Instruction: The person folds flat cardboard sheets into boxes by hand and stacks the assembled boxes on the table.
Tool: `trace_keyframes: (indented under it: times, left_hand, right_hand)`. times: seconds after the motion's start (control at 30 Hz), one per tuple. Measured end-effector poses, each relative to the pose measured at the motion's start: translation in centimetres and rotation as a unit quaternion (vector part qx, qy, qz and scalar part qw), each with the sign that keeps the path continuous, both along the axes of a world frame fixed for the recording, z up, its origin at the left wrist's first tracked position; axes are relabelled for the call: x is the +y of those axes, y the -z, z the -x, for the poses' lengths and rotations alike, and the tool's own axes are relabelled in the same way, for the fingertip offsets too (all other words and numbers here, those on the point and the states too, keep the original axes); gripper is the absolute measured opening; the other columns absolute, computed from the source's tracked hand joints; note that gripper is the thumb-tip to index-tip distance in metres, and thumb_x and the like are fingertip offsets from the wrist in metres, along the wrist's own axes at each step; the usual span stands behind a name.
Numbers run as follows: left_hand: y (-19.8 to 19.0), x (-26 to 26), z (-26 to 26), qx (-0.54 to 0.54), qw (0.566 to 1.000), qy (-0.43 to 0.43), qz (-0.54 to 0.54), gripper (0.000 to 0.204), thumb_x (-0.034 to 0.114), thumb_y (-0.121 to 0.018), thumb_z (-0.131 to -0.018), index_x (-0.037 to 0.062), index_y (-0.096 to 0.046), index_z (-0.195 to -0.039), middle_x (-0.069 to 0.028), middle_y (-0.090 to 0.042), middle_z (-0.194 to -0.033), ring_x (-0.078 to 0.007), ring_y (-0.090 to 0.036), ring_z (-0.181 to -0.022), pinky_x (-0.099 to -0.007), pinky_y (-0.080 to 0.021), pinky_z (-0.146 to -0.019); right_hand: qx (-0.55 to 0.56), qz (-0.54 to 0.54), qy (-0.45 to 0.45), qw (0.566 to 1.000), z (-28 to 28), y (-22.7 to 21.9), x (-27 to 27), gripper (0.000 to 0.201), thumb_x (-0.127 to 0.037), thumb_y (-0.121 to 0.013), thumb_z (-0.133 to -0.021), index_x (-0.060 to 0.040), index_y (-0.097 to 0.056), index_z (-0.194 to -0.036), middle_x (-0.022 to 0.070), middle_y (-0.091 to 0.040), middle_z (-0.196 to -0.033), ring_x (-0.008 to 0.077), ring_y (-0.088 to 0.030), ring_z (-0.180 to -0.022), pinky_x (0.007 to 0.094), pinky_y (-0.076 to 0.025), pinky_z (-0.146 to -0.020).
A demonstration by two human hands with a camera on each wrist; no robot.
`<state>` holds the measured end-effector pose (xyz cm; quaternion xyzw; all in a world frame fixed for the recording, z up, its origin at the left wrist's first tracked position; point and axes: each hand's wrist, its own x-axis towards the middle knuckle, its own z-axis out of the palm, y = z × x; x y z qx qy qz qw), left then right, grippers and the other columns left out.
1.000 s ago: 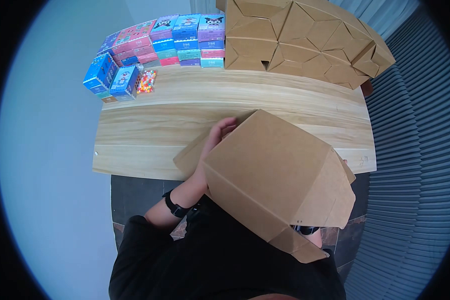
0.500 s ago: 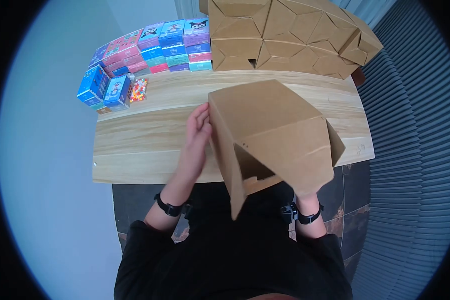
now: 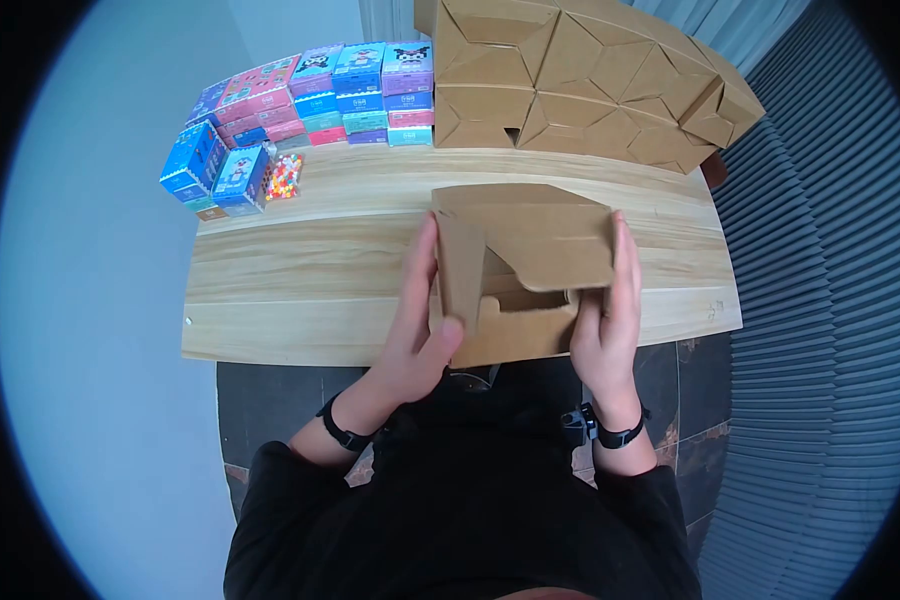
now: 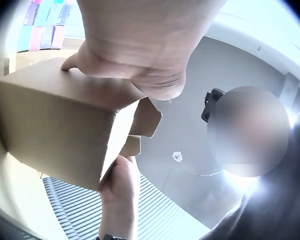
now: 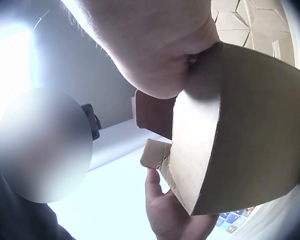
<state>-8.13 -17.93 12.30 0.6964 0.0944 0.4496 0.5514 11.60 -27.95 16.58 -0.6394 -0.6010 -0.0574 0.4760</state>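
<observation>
A brown cardboard box (image 3: 518, 338) is between my two hands at the near edge of the table, its opening turned toward me. My left hand (image 3: 417, 335) grips the left side, fingers along the wall and thumb by the side flap (image 3: 462, 270). At the right wall, my right hand (image 3: 610, 335) holds the box with its thumb near the opening. A wide top flap (image 3: 555, 245) slopes partly over the opening. In the left wrist view a plain outer wall (image 4: 55, 130) of the box shows, with the right hand (image 4: 121, 182) below it.
Colourful small boxes (image 3: 360, 72) are stacked at the back left of the wooden table (image 3: 300, 290), beside a clear bag of multicoloured beads (image 3: 285, 177). Several folded cardboard boxes (image 3: 590, 85) form a wall at the back right. A grey pleated curtain (image 3: 820, 260) hangs on the right.
The box has turned from a slant until its opening faces me. My left hand has moved from beside it onto its left side, and the right hand has come up from beneath the flap.
</observation>
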Motion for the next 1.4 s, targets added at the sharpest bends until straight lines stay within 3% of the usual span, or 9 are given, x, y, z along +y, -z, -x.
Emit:
trace_keyframes:
  times: [0.13,0.33,0.4,0.6,0.73,0.97,1.17,1.23,1.4]
  left_hand:
    - [-1.3,2.2,-0.6,0.033,0.999,-0.031,0.029,0.081,0.026,-0.051,-0.096,0.0002,0.0,-0.154,-0.0194,-0.004,-0.161,-0.0301,-0.008,-0.149,-0.0431,-0.015,-0.118]
    - [-4.6,3.3,-0.4,0.122,0.977,-0.122,-0.127,0.09,0.007,-0.06,-0.085,0.0048,-0.004,-0.155,-0.0153,-0.005,-0.162,-0.0275,-0.013,-0.149,-0.04,-0.018,-0.118]
    - [-5.1,3.9,-0.2,0.147,0.961,-0.147,-0.184,0.089,-0.003,-0.061,-0.079,0.007,-0.013,-0.154,-0.0137,-0.015,-0.158,-0.0277,-0.019,-0.147,-0.0418,-0.023,-0.117]
    - [-4.8,3.5,0.3,0.103,0.977,-0.131,-0.134,0.079,-0.011,-0.054,-0.071,0.0095,-0.03,-0.144,-0.0118,-0.031,-0.14,-0.0276,-0.031,-0.139,-0.0438,-0.031,-0.113]
    - [-4.4,3.7,-0.4,0.066,0.976,-0.139,-0.151,0.074,-0.011,-0.05,-0.068,0.0078,-0.034,-0.138,-0.0135,-0.033,-0.138,-0.0302,-0.032,-0.139,-0.0449,-0.029,-0.113]
    - [-3.4,4.9,-0.7,0.077,0.945,-0.169,-0.271,0.065,-0.005,-0.05,-0.066,0.0044,-0.035,-0.128,-0.0171,-0.039,-0.127,-0.0337,-0.038,-0.129,-0.0454,-0.028,-0.112]
    - [-4.1,4.0,0.0,0.026,0.946,-0.181,-0.266,0.065,-0.003,-0.052,-0.065,0.004,-0.035,-0.128,-0.0171,-0.039,-0.124,-0.0335,-0.039,-0.127,-0.0481,-0.029,-0.11]
    - [-4.8,3.4,0.4,-0.03,0.956,-0.166,-0.241,0.065,-0.004,-0.055,-0.063,0.0017,-0.037,-0.125,-0.0174,-0.039,-0.123,-0.0351,-0.039,-0.125,-0.0453,-0.03,-0.109]
    - [-7.3,2.1,1.1,0.03,0.953,-0.117,-0.278,0.066,-0.003,-0.058,-0.065,0.0032,-0.038,-0.128,-0.0167,-0.042,-0.122,-0.035,-0.041,-0.125,-0.0485,-0.031,-0.109]
  right_hand:
    - [-0.004,0.046,-0.035,0.998,0.1,-1.2,1.3,0.078,0.021,-0.036,-0.075,0.0025,-0.026,-0.149,0.0285,-0.027,-0.152,0.0417,-0.029,-0.142,0.0437,-0.025,-0.116]
    - [-0.018,0.077,-0.057,0.995,-0.1,-2.5,1.9,0.075,0.018,-0.039,-0.076,0.0039,-0.027,-0.148,0.0287,-0.032,-0.149,0.0434,-0.03,-0.14,0.0425,-0.029,-0.115]
    - [-0.016,0.077,-0.059,0.995,0.2,-2.8,1.6,0.065,0.012,-0.043,-0.084,0.005,-0.028,-0.147,0.0278,-0.036,-0.147,0.042,-0.035,-0.138,0.0426,-0.03,-0.114]
    - [0.116,0.044,-0.062,0.99,-0.6,-2.9,0.9,0.056,-0.002,-0.051,-0.094,0.0042,-0.03,-0.146,0.0255,-0.041,-0.144,0.0385,-0.044,-0.132,0.0423,-0.033,-0.112]
    - [0.016,-0.025,-0.047,0.998,-1.5,-2.1,2.3,0.06,0.008,-0.051,-0.087,0.0003,-0.034,-0.144,0.022,-0.044,-0.143,0.0371,-0.044,-0.133,0.0399,-0.036,-0.109]
    - [-0.009,-0.05,-0.057,0.997,-1.8,-1.3,3.3,0.057,0.016,-0.051,-0.08,-0.0023,-0.042,-0.133,0.0192,-0.048,-0.137,0.0345,-0.049,-0.127,0.0407,-0.041,-0.102]
    - [-0.015,-0.09,-0.085,0.992,-1.8,-1.8,2.1,0.052,0.008,-0.059,-0.077,-0.0015,-0.044,-0.126,0.0202,-0.049,-0.128,0.0346,-0.052,-0.118,0.0403,-0.043,-0.098]
    - [0.022,-0.13,-0.153,0.979,-1.8,-2.3,1.4,0.053,0.003,-0.064,-0.076,-0.0006,-0.044,-0.124,0.0219,-0.049,-0.124,0.0356,-0.052,-0.117,0.0408,-0.042,-0.098]
    - [0.018,-0.089,-0.102,0.991,-1.9,-4.3,1.1,0.047,-0.003,-0.065,-0.078,0.0004,-0.047,-0.121,0.0209,-0.052,-0.117,0.0344,-0.055,-0.11,0.041,-0.043,-0.096]
